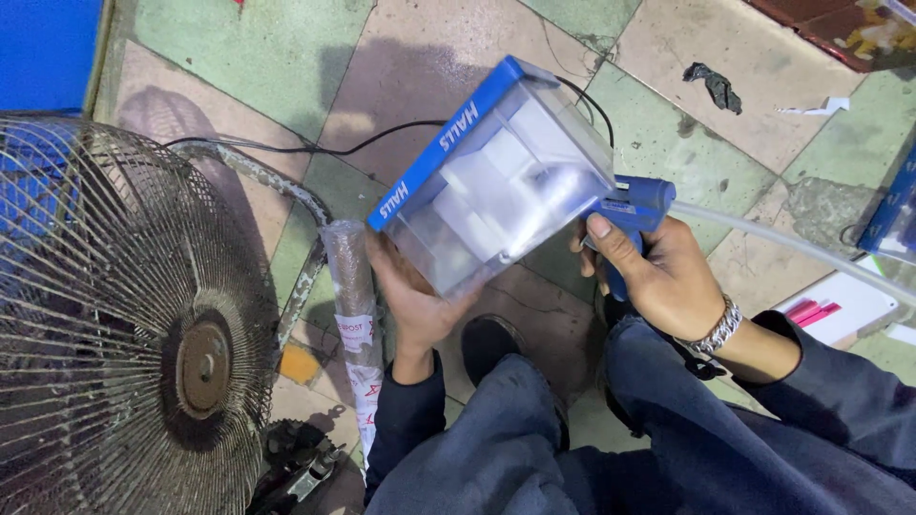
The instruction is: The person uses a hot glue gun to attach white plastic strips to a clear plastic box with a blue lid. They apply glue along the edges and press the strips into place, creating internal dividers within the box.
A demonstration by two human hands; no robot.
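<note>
Dark blue trouser knees (534, 448) of the seated person fill the bottom edge of the view, above a floor of green and pink tiles (286, 67). At the far left stands a rusty round wire fan guard (124, 324) with a brown hub in its middle. Just right of it a grey bent metal pipe (277, 191) and a thin black cable (382, 138) lie on the tiles, and beside them lies a brown roll wrapped in clear film (353, 286).

Next comes the left hand (415, 300); its fingers are closed around the lower corner of a clear plastic box with a blue rim (496, 181), which it holds up tilted over the floor, near the middle of the view. The right hand (658, 277), with a silver chain bracelet (718, 329) on the wrist, is clamped on the handle of a blue glue gun (634, 210). The nozzle of the gun touches the right side of the box. A translucent glue stick (792, 243) comes out of the back of the gun toward the right edge.
</note>
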